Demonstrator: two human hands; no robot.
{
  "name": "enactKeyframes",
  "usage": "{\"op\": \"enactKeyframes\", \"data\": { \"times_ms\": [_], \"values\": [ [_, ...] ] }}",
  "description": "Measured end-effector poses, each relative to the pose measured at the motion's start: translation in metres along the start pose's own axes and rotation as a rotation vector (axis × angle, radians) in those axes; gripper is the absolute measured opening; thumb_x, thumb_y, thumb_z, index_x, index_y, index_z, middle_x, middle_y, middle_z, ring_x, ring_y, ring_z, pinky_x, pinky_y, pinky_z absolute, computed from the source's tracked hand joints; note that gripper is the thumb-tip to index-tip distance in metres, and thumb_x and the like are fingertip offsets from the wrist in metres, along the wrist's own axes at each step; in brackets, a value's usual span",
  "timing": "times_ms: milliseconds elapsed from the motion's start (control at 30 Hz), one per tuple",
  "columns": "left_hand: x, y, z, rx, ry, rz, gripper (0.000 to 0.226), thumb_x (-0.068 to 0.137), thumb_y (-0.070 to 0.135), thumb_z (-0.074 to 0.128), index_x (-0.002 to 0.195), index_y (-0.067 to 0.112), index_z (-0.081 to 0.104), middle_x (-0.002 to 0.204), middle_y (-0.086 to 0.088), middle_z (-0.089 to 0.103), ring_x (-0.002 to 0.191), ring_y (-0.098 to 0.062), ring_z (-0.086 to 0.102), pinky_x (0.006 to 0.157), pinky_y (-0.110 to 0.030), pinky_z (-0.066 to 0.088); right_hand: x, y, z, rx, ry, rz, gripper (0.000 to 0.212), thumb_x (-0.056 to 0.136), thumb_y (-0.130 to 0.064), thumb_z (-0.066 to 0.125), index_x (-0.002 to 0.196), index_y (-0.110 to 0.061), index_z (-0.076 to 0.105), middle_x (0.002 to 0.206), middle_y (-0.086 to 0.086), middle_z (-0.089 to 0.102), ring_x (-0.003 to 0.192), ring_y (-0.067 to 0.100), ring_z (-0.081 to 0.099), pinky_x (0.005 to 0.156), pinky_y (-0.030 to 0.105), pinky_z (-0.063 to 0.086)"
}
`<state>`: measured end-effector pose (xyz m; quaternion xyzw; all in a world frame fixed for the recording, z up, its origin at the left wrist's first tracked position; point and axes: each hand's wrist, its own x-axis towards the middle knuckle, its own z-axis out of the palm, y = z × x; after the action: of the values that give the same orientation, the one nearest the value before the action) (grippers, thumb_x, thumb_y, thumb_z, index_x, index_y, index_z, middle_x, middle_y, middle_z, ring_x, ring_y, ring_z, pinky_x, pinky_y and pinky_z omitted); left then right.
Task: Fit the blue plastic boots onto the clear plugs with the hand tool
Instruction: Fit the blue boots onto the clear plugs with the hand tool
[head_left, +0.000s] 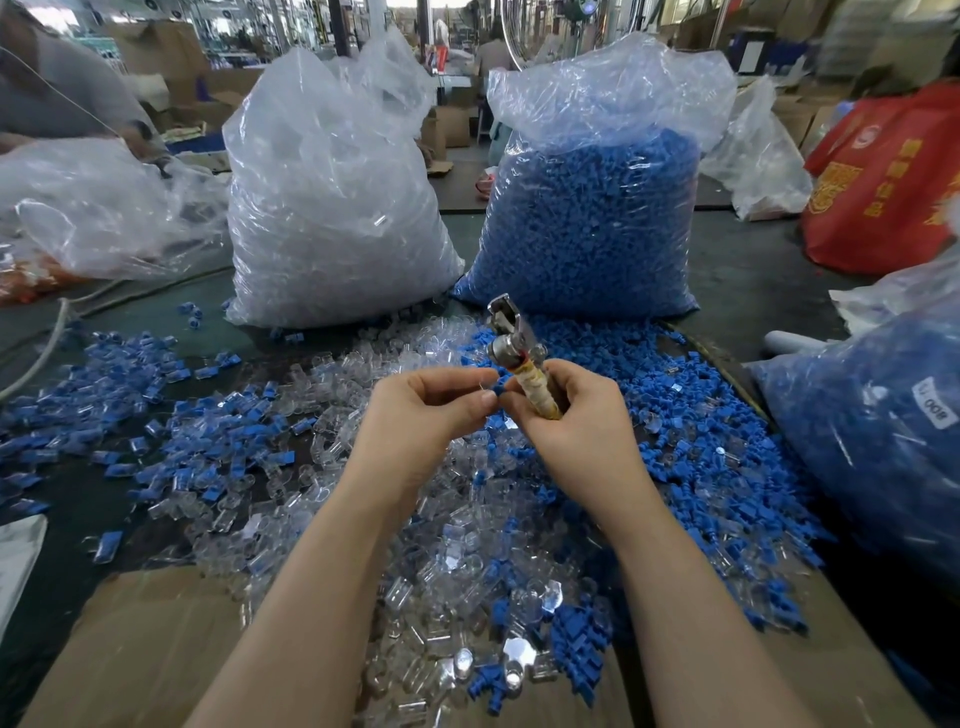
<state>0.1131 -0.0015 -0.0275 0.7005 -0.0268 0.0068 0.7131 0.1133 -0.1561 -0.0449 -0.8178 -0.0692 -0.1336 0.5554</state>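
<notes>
Blue boot (497, 391) pinched in left hand (426, 410) fingertips, raised over the littered counter (737, 270) and touching the right hand (576, 415), which grips the hand tool (519, 353) upright, probably so the boot can be loaded on.

Bare forearms, no sleeves, hands (431, 410) ungloved

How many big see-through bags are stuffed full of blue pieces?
2. One tall clear plastic bag of blue boots stands behind the hands, centre-right; another clear bag of blue pieces lies at the right edge. More may be hidden out of view.
</notes>
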Motion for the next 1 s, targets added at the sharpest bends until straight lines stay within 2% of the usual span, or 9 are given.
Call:
{"op": "enactKeyframes", "data": {
  "times_ms": [233, 367, 467, 567, 667, 800, 900, 1000],
  "values": [
    [0.000, 0.000, 0.000, 0.021, -0.003, 0.003, 0.031, 0.082, 0.005, 0.074, 0.074, 0.035, 0.079, 0.084, 0.001, 0.077, 0.083, -0.012, 0.072, 0.075, -0.021, 0.057, 0.001, -0.001, 0.000, 0.001, -0.024, 0.008, 0.006, 0.088, -0.022, 0.073, 0.083, -0.021, 0.068, 0.070, 0.001, 0.065, 0.063, 0.022, 0.056, 0.062, 0.045, 0.050],
    [0.000, -0.001, 0.001, -0.006, 0.017, -0.009, 0.021, 0.083, 0.003, 0.073, 0.088, 0.023, 0.078, 0.087, -0.004, 0.077, 0.091, -0.019, 0.072, 0.083, -0.027, 0.059, 0.000, -0.003, 0.000, 0.028, -0.029, 0.022, 0.011, 0.089, -0.025, 0.071, 0.084, -0.016, 0.068, 0.074, 0.008, 0.066, 0.073, 0.032, 0.060, 0.068, 0.047, 0.052],
    [0.000, 0.000, 0.002, -0.045, 0.055, -0.006, 0.018, 0.084, 0.001, 0.072, 0.095, 0.015, 0.076, 0.088, -0.007, 0.077, 0.089, -0.019, 0.072, 0.083, -0.028, 0.059, -0.001, -0.003, -0.001, 0.038, -0.020, 0.051, 0.014, 0.090, -0.024, 0.069, 0.085, -0.011, 0.067, 0.077, 0.015, 0.065, 0.066, 0.030, 0.055, 0.068, 0.049, 0.051],
    [0.000, 0.002, 0.003, -0.123, 0.083, 0.010, 0.018, 0.083, -0.002, 0.071, 0.096, 0.011, 0.073, 0.088, -0.006, 0.076, 0.086, -0.017, 0.071, 0.079, -0.024, 0.059, 0.000, -0.001, -0.003, 0.053, -0.014, 0.085, 0.008, 0.089, -0.024, 0.070, 0.083, -0.018, 0.068, 0.078, 0.009, 0.068, 0.071, 0.028, 0.060, 0.069, 0.044, 0.052],
    [0.001, 0.003, 0.003, -0.167, 0.098, 0.022, 0.021, 0.082, -0.003, 0.070, 0.098, 0.011, 0.070, 0.088, -0.007, 0.073, 0.086, -0.019, 0.070, 0.078, -0.023, 0.059, 0.000, 0.000, -0.004, 0.073, -0.021, 0.110, 0.008, 0.089, -0.024, 0.071, 0.084, -0.019, 0.067, 0.080, 0.006, 0.069, 0.080, 0.028, 0.064, 0.076, 0.044, 0.053],
    [0.000, 0.004, 0.004, -0.159, 0.103, 0.056, 0.024, 0.084, -0.004, 0.069, 0.100, 0.014, 0.067, 0.090, -0.007, 0.071, 0.088, -0.021, 0.069, 0.083, -0.029, 0.059, -0.002, 0.000, -0.007, 0.059, -0.064, 0.116, 0.007, 0.088, -0.025, 0.071, 0.086, -0.021, 0.065, 0.082, 0.004, 0.067, 0.079, 0.024, 0.063, 0.079, 0.046, 0.053],
    [0.000, 0.004, 0.004, -0.087, 0.116, 0.110, 0.025, 0.085, -0.003, 0.069, 0.102, 0.016, 0.066, 0.093, -0.005, 0.070, 0.089, -0.020, 0.067, 0.087, -0.034, 0.057, -0.002, 0.002, -0.010, -0.047, -0.132, 0.100, 0.010, 0.087, -0.028, 0.070, 0.089, -0.020, 0.063, 0.082, 0.004, 0.067, 0.080, 0.028, 0.062, 0.078, 0.048, 0.052],
    [0.000, 0.004, 0.004, -0.069, 0.126, 0.160, 0.027, 0.086, -0.004, 0.068, 0.107, 0.012, 0.065, 0.092, -0.002, 0.070, 0.084, -0.013, 0.066, 0.086, -0.032, 0.056, -0.001, 0.003, -0.011, -0.176, -0.176, 0.086, 0.011, 0.085, -0.031, 0.068, 0.087, -0.025, 0.059, 0.077, -0.002, 0.065, 0.075, 0.023, 0.060, 0.072, 0.046, 0.051]
  ]
}}
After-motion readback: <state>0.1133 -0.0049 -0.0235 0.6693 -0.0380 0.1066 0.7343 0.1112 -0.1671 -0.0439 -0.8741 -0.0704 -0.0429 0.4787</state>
